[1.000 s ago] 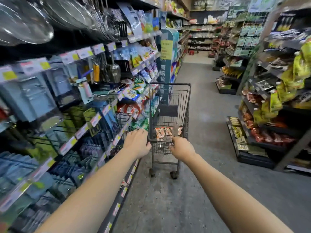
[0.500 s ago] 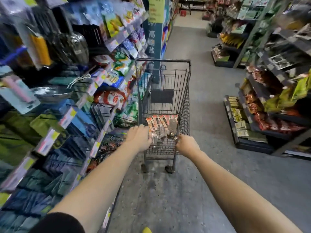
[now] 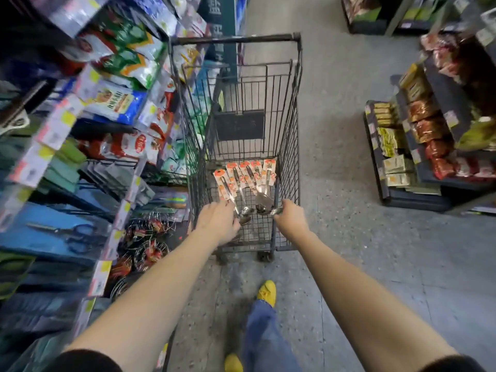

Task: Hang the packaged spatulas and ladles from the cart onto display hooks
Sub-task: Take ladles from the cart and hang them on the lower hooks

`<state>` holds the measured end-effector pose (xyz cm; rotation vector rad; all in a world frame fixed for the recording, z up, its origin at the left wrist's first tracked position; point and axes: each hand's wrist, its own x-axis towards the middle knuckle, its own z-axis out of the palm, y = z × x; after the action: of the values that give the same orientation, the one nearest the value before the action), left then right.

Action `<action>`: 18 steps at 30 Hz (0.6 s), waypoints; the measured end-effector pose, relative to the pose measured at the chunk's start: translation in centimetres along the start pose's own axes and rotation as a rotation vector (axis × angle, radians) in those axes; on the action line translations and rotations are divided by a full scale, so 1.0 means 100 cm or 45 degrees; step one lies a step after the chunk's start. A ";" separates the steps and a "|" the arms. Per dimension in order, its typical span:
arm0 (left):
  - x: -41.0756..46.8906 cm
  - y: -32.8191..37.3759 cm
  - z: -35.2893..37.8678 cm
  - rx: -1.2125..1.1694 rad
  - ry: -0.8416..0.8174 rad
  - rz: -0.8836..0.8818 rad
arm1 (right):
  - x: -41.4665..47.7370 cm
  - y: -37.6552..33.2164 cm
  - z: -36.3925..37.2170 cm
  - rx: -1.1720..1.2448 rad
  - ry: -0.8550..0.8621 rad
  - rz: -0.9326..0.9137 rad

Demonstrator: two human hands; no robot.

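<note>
Cart [image 3: 287,108] nearer; both hands' grip clamped on handle; orange-carded steel ladles [image 3: 245,181] fanned inside.

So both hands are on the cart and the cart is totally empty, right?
Not empty. The head view shows packaged spatulas and ladles lying in the cart. Both the left hand and right hand are at its near end.

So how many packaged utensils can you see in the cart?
5 packaged utensils, fanned side by side on the floor of the cart at its near end. More may be hidden beneath.
</note>
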<state>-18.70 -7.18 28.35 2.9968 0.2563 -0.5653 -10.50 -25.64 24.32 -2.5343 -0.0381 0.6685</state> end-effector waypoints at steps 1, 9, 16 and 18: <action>0.017 0.001 0.003 -0.002 -0.026 -0.003 | 0.017 0.001 0.002 0.007 -0.016 0.002; 0.114 0.007 0.032 -0.090 -0.187 -0.019 | 0.115 -0.002 0.022 -0.044 -0.133 -0.088; 0.148 -0.002 0.067 -0.106 -0.326 -0.018 | 0.149 -0.014 0.048 -0.035 -0.171 -0.135; 0.157 -0.005 0.074 -0.130 -0.352 -0.022 | 0.155 -0.023 0.052 -0.036 -0.124 -0.135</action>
<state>-6.98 -5.20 15.67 2.7781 0.2808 -0.9261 0.94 -18.79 14.50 -2.5046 -0.2158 0.7526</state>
